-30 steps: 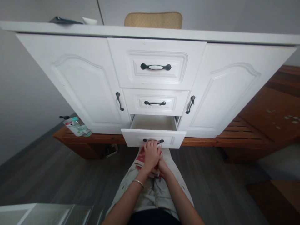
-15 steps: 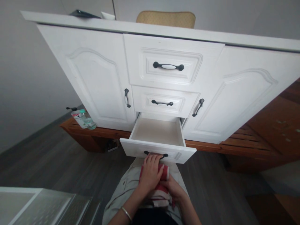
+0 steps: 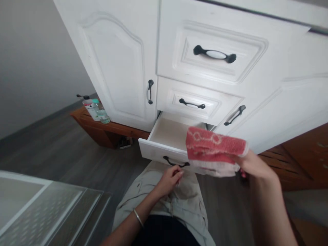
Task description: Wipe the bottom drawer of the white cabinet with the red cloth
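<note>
A folded red-and-white towel is held up over the right part of the open drawer. My right hand grips it by its right end, with most of the fingers hidden behind the cloth. Just under the drawer's dark handle is my left hand, its fingers curled in with nothing seen in them. The handle shows in full above the knuckles, very close to them. The inside of the drawer shows a bare pale bottom on the left; the towel covers its right side from view.
White cabinet doors flank the drawers, and two shut drawers lie above the open one. Two bottles stand on a wooden ledge at left. A white-framed glass piece sits at lower left.
My right hand has lifted the towel from my lap, up and rightward to the drawer. My left hand has come off the handle and curled. The view has moved closer to the cabinet.
</note>
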`<act>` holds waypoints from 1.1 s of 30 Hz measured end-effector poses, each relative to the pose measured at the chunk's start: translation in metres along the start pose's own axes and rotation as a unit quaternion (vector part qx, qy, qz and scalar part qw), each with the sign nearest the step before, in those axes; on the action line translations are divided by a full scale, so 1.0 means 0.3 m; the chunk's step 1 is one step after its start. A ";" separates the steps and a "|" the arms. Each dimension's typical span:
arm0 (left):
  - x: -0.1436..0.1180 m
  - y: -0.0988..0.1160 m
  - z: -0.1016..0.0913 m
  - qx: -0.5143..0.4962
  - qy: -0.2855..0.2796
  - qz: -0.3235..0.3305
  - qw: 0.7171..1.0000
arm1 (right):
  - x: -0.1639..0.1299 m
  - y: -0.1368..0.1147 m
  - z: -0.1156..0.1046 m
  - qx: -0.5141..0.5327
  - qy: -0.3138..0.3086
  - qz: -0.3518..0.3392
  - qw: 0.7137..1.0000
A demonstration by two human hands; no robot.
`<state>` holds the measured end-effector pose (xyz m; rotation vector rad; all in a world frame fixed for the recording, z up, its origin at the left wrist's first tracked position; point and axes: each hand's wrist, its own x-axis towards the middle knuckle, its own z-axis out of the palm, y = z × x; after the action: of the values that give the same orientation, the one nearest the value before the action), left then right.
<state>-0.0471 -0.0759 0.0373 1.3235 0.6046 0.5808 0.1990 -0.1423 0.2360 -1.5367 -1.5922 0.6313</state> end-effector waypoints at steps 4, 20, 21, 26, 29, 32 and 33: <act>0.054 -0.097 0.078 -0.092 -0.215 -0.122 0.965 | 0.292 -0.167 -0.001 -0.152 -0.098 -0.043 0.983; 0.179 -0.491 0.102 -0.345 -0.397 -0.302 0.796 | 0.894 0.491 0.693 -0.433 -0.234 0.042 0.869; 0.181 -0.481 0.096 -0.343 -0.403 -0.307 0.791 | 0.929 0.501 0.683 -0.421 -0.242 0.039 0.873; 0.187 -0.437 0.091 -0.361 -0.420 -0.315 0.771 | 0.874 0.492 0.715 -0.367 -0.338 0.010 0.867; 0.192 -0.428 0.090 -0.370 -0.427 -0.316 0.762 | 0.689 0.484 0.771 -0.266 -0.432 -0.017 0.862; 0.198 -0.425 0.087 -0.381 -0.433 -0.317 0.753 | 0.571 0.475 0.761 -0.131 -0.455 -0.005 0.881; 0.200 -0.425 0.085 -0.384 -0.435 -0.318 0.750 | 0.565 0.468 0.734 -0.103 -0.423 0.016 0.900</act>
<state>0.0195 -0.0716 -0.0892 0.4094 -0.0296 -0.3716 0.1105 0.0811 0.0380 -1.5245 -2.3292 1.3066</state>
